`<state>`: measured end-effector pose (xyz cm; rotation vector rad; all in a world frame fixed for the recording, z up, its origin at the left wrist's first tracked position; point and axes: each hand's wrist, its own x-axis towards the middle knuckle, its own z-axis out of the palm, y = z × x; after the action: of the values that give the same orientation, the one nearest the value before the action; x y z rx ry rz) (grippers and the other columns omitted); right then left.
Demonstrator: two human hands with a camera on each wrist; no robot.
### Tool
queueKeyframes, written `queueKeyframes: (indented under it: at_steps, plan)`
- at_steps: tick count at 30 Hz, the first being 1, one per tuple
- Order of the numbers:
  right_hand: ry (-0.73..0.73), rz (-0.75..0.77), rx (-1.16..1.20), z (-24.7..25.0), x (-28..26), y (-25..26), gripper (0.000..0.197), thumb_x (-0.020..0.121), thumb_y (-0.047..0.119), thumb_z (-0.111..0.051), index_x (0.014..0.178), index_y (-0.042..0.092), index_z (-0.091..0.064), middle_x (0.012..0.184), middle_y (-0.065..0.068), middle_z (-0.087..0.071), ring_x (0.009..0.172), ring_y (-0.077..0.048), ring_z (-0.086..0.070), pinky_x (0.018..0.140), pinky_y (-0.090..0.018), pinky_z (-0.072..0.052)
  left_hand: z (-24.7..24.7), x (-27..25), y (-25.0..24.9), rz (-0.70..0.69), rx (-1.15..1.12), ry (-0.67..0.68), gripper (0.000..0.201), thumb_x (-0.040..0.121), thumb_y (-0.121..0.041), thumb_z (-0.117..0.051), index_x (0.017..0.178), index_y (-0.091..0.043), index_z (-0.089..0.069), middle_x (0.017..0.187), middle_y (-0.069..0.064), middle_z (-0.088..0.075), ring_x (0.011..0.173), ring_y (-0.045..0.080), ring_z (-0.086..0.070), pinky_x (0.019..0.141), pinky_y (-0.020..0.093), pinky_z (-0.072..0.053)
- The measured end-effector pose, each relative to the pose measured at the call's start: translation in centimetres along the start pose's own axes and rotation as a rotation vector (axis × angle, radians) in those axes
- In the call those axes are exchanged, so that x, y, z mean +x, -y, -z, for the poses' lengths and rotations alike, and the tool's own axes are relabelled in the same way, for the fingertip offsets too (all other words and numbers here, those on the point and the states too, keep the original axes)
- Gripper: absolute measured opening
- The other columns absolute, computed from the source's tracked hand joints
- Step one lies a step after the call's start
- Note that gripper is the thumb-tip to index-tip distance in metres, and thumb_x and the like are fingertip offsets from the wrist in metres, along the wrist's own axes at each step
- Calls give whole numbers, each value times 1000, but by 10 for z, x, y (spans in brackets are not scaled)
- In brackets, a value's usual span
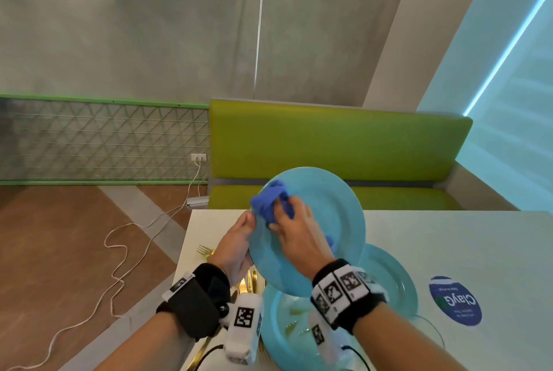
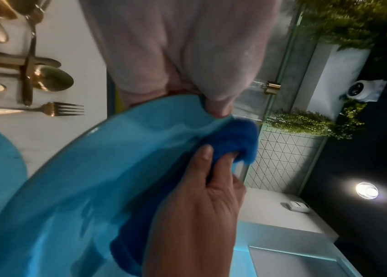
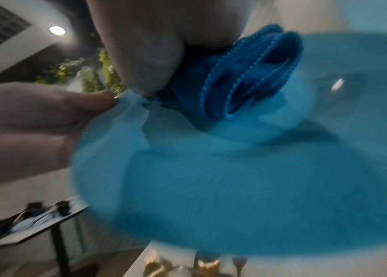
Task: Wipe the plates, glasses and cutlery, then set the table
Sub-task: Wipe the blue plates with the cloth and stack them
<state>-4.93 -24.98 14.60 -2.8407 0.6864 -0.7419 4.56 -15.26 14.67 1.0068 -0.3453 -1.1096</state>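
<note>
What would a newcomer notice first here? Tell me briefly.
First, the light blue plate held tilted above the table, the left hand gripping its rim while the right hand presses a blue cloth onto it. Next, the green bench behind, then the gold cutlery lying at the table's left edge.

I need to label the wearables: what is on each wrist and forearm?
Left hand: black wrist strap with a white tag. Right hand: black band with square black-and-white markers. White marker-tagged camera pods with black cables beneath both wrists. Forearms bare.

"ClayG", upside down, on round blue table sticker (image 1: 455, 300)
</note>
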Motion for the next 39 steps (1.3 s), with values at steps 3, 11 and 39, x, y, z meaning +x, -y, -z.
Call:
queueKeyframes:
  at_steps: [3,11,39]
  plan:
    - [-33,82,-24,-1,9,-4,48,79,9,-46,127,11,-47,108,-19,-57,77,-37,-59,55,-39,-53,4,-1,-4,-24,14,-4,31,102,-29,-27,113,-25,-57,106,-1,-71,99,16,-65,93,37,-50]
    - [-180,-351,76,8,17,-58,48,85,-2,-40,132,7,-47,112,-21,-46,98,-38,-46,77,-39,-41,16,-1,-8,-11,39,6,29,101,-31,-32,112,-25,-58,109,-5,-70,100,12,-66,83,34,-57]
    - [340,164,-30,-27,-67,-55,67,54,3,-48,116,27,-50,95,0,-64,62,-17,-61,51,-20,-50,18,16,-6,-38,67,-116,29,103,-28,-26,103,-24,-54,105,-1,-64,93,13,-61,75,30,-52]
